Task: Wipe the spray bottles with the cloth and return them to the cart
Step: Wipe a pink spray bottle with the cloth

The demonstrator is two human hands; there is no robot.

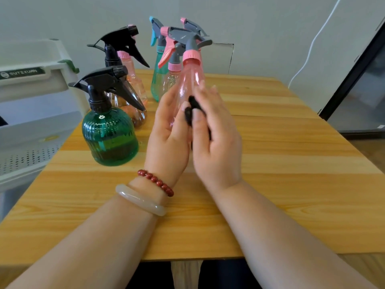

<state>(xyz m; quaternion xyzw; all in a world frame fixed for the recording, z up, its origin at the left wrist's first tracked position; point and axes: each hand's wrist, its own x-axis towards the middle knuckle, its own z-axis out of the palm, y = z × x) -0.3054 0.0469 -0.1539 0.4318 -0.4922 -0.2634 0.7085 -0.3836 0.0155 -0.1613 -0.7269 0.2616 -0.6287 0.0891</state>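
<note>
My left hand grips the body of a clear pink spray bottle with a grey and pink trigger head, holding it upright above the wooden table. My right hand holds a small black cloth against the bottle's right side; most of the cloth is hidden behind my fingers. Several other spray bottles stand on the table behind and to the left: a round green bottle with a black trigger, a brown one, a teal one and pink ones.
A white cart with a perforated shelf stands against the table's left edge. A dark glass-fronted cabinet is at the right, with a white cable on the wall. The table's near edge is by my forearms.
</note>
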